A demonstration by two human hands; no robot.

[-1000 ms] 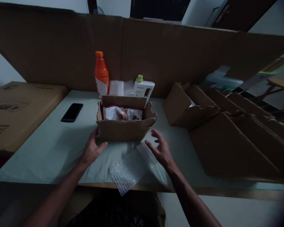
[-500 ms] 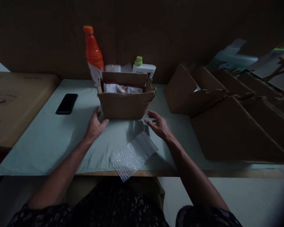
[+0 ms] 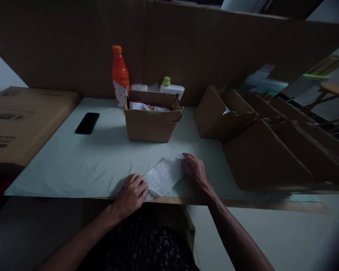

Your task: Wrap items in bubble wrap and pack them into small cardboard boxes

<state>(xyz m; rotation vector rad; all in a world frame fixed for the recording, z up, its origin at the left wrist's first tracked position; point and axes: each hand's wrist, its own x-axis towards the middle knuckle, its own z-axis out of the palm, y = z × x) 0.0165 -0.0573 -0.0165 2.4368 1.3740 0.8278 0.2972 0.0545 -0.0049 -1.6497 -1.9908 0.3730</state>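
Observation:
A sheet of bubble wrap [image 3: 163, 177] lies at the near edge of the table [image 3: 81, 165]. My left hand [image 3: 132, 192] has its fingers curled on the sheet's near left end. My right hand [image 3: 194, 169] rests with bent fingers on its far right end. Behind them stands a small open cardboard box [image 3: 152, 122] with a plastic packet [image 3: 147, 107] inside. Neither hand touches the box.
An orange bottle [image 3: 119, 77] and a white bottle with a green cap [image 3: 171, 87] stand behind the box. A black phone [image 3: 87, 123] lies to the left. Folded cardboard boxes [image 3: 260, 143] fill the right side; a large carton [image 3: 19, 120] sits on the left.
Both hands have pulled back from the sides of the small box toward me and come down on the two ends of the bubble wrap. The box stays where it was.

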